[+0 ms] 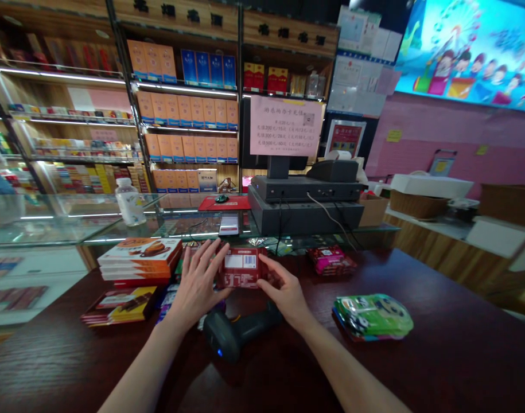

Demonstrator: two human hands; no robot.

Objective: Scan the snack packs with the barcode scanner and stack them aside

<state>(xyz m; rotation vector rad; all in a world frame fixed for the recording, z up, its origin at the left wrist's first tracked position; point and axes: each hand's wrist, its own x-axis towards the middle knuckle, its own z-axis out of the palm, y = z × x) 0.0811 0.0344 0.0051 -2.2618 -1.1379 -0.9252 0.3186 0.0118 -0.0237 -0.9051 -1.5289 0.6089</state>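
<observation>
A small dark red box [242,276] with a white label and a barcode faces me above the counter. At its right edge, my right hand [286,289] pinches it between thumb and fingers. My left hand [197,281] is open beside its left edge, fingers stretched out and slightly spread; whether it touches the box I cannot tell. Below both hands lies a dark barcode scanner [228,335] with a blue light on. Purple packets [167,301] and a green one are partly hidden behind my left hand.
Stacked orange and white boxes [139,258] stand left, behind yellow and red chocolate packs [120,304]. Green packets [374,315] lie right, dark red packets [331,260] farther back. Beyond are a glass counter, a bottle [130,202], a phone [228,225] and a cash register [305,201].
</observation>
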